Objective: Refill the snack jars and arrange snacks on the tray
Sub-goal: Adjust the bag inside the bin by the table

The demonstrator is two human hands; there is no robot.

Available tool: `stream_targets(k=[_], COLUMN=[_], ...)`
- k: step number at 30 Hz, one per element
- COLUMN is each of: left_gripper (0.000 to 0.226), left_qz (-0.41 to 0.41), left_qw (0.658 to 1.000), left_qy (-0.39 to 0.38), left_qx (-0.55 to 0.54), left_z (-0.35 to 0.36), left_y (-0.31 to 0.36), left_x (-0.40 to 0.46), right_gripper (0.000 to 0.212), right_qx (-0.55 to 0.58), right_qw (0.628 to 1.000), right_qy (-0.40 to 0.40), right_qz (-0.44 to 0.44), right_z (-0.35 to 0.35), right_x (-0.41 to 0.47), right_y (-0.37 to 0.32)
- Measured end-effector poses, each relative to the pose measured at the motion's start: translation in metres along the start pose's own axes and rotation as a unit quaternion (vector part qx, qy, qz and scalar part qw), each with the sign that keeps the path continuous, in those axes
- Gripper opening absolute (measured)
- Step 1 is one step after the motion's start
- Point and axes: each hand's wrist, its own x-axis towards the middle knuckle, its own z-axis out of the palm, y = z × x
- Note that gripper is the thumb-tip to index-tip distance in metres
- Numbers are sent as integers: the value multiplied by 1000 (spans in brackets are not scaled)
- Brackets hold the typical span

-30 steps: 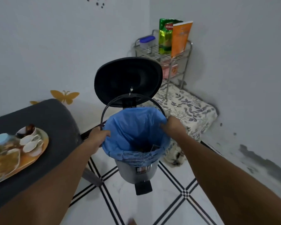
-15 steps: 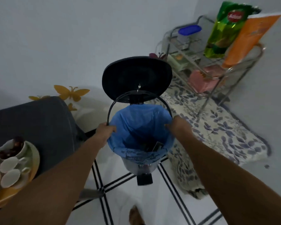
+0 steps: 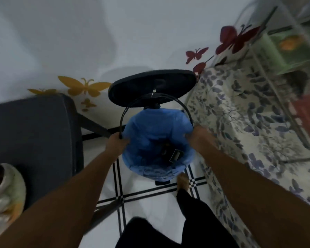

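A pedal bin lined with a blue bag (image 3: pixel 156 138) stands on the floor below me, its black lid (image 3: pixel 151 86) tipped up. My left hand (image 3: pixel 115 143) grips the bag's left rim by the thin black handle hoop (image 3: pixel 170 96). My right hand (image 3: pixel 197 136) holds the bag's right rim. Dark wrappers (image 3: pixel 175 154) lie inside the bag. The snack tray (image 3: pixel 5 194) with small bowls shows blurred at the left edge on a dark table (image 3: pixel 30 138).
A floral mat (image 3: pixel 236 122) covers the floor to the right, under a wire rack (image 3: pixel 283 56) holding packets. My foot (image 3: pixel 183 181) rests by the bin's pedal. Butterfly stickers dot the white wall (image 3: pixel 97 33). The tiled floor (image 3: pixel 150 203) has black lines.
The camera has tilted down and moved closer over the bin. Both hands stay on the bag's rim. The tray has slid to the left edge and my leg and foot have come into view.
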Motion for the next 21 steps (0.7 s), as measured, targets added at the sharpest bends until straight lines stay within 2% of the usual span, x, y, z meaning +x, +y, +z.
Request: stream_targets(k=[4,9,16,21], left_gripper=[25,26,16,14], left_qz=[-25,-83,-99,-101], left_qw=[998,994,990,988], left_qy=[39,40,65,76], left_qx=[41,55,80,89], left_z=[32,75,141,172], left_y=[-18,-54,-103,-131], left_x=[66,153,270,324], right_gripper=[41,44,26,24], right_qx=[0,16,103,114], right_qw=[1000,998,992,991], right_qy=[-18,-64,-31,-20], right_qz=[-7,-19,66,70], right_z=[39,99,208,258], right_x=[75,163,265,312], right_y=[-4,1,19,30])
